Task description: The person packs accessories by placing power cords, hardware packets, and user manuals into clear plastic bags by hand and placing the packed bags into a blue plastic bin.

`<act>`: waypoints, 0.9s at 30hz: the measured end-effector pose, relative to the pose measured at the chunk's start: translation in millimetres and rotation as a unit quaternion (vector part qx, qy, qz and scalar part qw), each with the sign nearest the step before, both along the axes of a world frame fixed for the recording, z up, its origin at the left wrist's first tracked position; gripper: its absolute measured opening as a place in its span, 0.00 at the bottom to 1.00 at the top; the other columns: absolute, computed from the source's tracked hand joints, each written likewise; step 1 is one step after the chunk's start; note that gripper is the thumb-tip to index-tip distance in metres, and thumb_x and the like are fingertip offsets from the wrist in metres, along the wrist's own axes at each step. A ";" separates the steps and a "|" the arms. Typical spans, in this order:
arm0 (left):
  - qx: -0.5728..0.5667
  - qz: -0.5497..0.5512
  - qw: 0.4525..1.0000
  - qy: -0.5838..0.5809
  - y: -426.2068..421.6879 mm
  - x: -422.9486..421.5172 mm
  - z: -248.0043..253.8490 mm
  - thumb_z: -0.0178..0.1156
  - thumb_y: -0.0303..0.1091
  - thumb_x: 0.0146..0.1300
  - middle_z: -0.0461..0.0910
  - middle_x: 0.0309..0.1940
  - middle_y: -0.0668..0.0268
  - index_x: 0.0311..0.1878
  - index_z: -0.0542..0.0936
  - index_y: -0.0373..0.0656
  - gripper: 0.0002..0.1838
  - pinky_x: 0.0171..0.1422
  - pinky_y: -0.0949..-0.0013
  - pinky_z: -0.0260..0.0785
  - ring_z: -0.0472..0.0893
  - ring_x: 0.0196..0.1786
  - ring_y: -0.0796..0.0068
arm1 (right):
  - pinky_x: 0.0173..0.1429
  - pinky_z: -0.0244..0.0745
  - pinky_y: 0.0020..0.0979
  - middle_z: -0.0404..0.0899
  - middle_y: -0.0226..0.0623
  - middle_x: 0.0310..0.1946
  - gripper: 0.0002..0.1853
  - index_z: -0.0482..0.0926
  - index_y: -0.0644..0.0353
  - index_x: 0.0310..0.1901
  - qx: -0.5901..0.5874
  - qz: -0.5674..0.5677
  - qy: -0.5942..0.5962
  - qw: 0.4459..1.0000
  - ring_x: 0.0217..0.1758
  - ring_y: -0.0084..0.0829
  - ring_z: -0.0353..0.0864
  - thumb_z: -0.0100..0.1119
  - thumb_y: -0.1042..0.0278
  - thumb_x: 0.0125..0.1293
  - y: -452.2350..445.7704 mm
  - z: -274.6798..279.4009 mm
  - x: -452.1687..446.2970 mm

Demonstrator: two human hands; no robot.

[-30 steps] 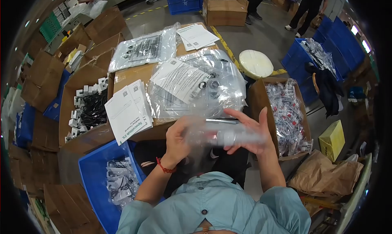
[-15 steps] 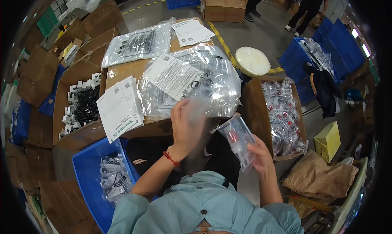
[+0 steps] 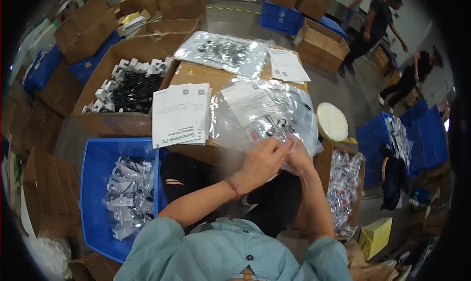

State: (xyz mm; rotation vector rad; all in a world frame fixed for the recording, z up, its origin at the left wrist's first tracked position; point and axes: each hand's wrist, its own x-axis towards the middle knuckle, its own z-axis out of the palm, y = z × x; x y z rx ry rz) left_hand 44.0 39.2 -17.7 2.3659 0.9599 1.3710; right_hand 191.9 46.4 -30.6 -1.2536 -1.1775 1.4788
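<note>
My left hand, with a red bracelet at its wrist, is closed at the near edge of the plastic bags, its fingers meeting those of my right hand. My right hand is also closed, on clear plastic. What exactly lies between the fingers is blurred and partly hidden. The clear bags lie on a cardboard box, with a printed sheet among them. White leaflets are stacked left of the bags.
A blue bin with bagged parts stands at left, below a carton of black cables. Bagged parts fill a carton at right, near a round pale stool. Several people stand behind, one in dark clothes.
The view has turned, shifting the scene. My hands have come together at the bags; the clear packet with a red part, earlier in my right hand, no longer shows distinctly.
</note>
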 end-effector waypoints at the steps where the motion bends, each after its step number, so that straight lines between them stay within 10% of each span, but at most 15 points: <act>1: -0.027 -0.018 0.999 -0.014 0.1 2.7 -2.1 0.54 0.25 0.49 0.70 0.31 0.59 0.43 0.73 0.40 0.15 0.33 0.65 0.67 0.73 0.32 0.61 | 0.37 0.72 0.24 0.75 0.35 0.33 0.17 0.70 0.65 0.46 -0.042 -0.045 0.069 0.996 0.31 0.25 0.74 0.57 0.74 0.53 14.4 -7.5 -6.5; 4: -0.053 -0.056 0.996 -0.033 -1.3 9.7 -8.0 0.51 0.25 0.52 0.70 0.32 0.58 0.46 0.71 0.40 0.16 0.33 0.64 0.69 0.75 0.33 0.59 | 0.35 0.72 0.27 0.75 0.33 0.32 0.17 0.69 0.66 0.46 -0.135 -0.100 0.192 0.967 0.27 0.25 0.73 0.56 0.75 0.52 72.2 -65.6 -16.2; 8: -0.155 -0.152 0.971 -0.101 -14.9 8.6 -10.8 0.51 0.24 0.51 0.71 0.34 0.56 0.46 0.70 0.37 0.16 0.38 0.61 0.69 0.75 0.37 0.55 | 0.36 0.72 0.28 0.74 0.32 0.29 0.14 0.69 0.62 0.45 0.307 0.126 -0.237 0.913 0.29 0.25 0.73 0.53 0.74 0.55 157.2 -143.5 -20.9; 10: -0.141 -0.201 0.950 -0.191 -18.6 9.6 -12.8 0.52 0.24 0.50 0.72 0.34 0.56 0.47 0.70 0.36 0.17 0.39 0.62 0.69 0.76 0.36 0.57 | 0.42 0.72 0.28 0.74 0.37 0.35 0.12 0.69 0.58 0.45 -0.045 -0.010 0.140 0.989 0.36 0.30 0.74 0.52 0.72 0.58 136.5 -85.4 -50.8; 12: -0.113 -0.213 0.940 -0.240 -14.9 -12.9 2.4 0.52 0.25 0.50 0.72 0.34 0.56 0.47 0.70 0.36 0.18 0.39 0.63 0.69 0.76 0.36 0.59 | 0.40 0.73 0.27 0.73 0.36 0.35 0.12 0.69 0.57 0.45 -0.116 0.046 0.237 0.963 0.36 0.28 0.73 0.51 0.72 0.59 137.0 -76.2 -50.9; 14: -0.325 -0.456 0.820 -0.118 -11.5 -61.3 36.1 0.54 0.28 0.52 0.73 0.31 0.58 0.45 0.72 0.36 0.15 0.38 0.66 0.68 0.76 0.34 0.63 | 0.35 0.73 0.26 0.74 0.34 0.33 0.11 0.70 0.58 0.44 -0.148 0.053 0.276 0.948 0.33 0.24 0.73 0.52 0.72 0.59 141.1 -86.9 -40.0; 19: -0.263 -0.141 0.939 -0.168 78.7 -206.2 28.3 0.55 0.32 0.56 0.77 0.31 0.62 0.44 0.76 0.40 0.13 0.38 0.75 0.68 0.76 0.34 0.76 | 0.27 0.67 0.21 0.71 0.25 0.23 0.11 0.73 0.60 0.42 -0.088 0.028 -0.083 0.992 0.22 0.19 0.68 0.55 0.69 0.58 119.4 -24.1 -79.4; 23: -0.288 0.210 0.920 -0.166 181.4 -368.3 -16.0 0.54 0.32 0.56 0.78 0.26 0.66 0.41 0.77 0.39 0.11 0.33 0.75 0.70 0.76 0.28 0.80 | 0.28 0.63 0.19 0.70 0.25 0.26 0.16 0.71 0.63 0.47 0.148 -0.043 -0.335 0.930 0.26 0.16 0.66 0.55 0.66 0.58 111.6 -65.1 -77.5; 27: -0.312 0.395 0.860 0.079 230.2 -528.2 -61.7 0.53 0.35 0.50 0.78 0.33 0.52 0.34 0.79 0.38 0.12 0.43 0.64 0.70 0.78 0.38 0.55 | 0.22 0.55 0.16 0.61 0.19 0.19 0.15 0.70 0.63 0.47 0.172 -0.156 -0.156 0.960 0.20 0.13 0.57 0.54 0.67 0.60 103.7 -69.4 -95.6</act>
